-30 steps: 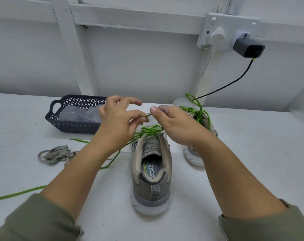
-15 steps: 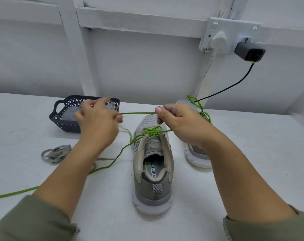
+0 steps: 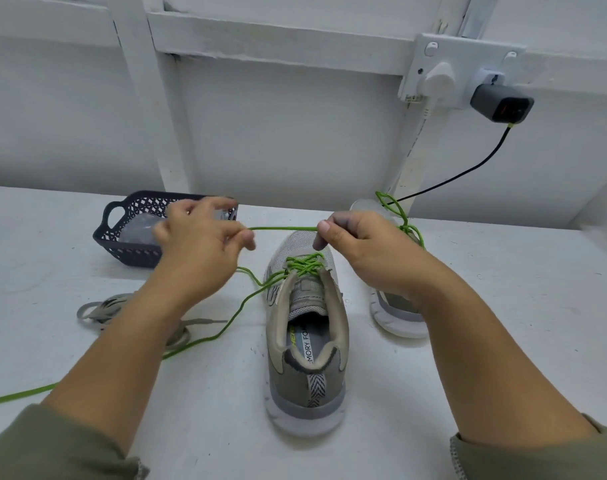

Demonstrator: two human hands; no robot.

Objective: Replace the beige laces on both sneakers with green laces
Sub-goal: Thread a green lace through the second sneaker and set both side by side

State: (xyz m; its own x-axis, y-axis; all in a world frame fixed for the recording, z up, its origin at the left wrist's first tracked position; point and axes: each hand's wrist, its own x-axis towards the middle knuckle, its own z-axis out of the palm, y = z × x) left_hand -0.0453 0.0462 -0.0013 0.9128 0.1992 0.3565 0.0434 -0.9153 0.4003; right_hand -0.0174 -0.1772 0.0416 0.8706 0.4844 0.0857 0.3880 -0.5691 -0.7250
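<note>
Table: white and a little scuffed, running left to right across the head camera's whole view.
Wall: white panels with raised battens stand just behind the table's far edge.
Socket: up on the far right, a white plate carries a white plug and a grey charger; a black cable drops from the charger toward the table.
Basket: dark and perforated, far left, with a clear plastic bag inside.
Beige laces: bundled loose on the table, near side of the basket, partly behind the left forearm.
Near sneaker: centre of the table, heel toward us, green lace criss-crossed over the tongue.
Far sneaker: just right of it and further back, mostly behind the right hand, with its own green lace looping up loose.
Left hand: thumb and fingertips pinch the green lace, in front of the basket.
Right hand: thumb and forefinger pinch the same lace, above the near sneaker's toe.
Lace run: one stretch lies straight and level between the two pinches; a long tail trails off the sneaker to the near left edge.
Since a second ago: the hands were bunched together over the eyelets, and now they are apart with lace drawn out between them.
Since half a second ago: hardly a shift in either hand, and the sneakers, basket and beige laces have stayed put.
</note>
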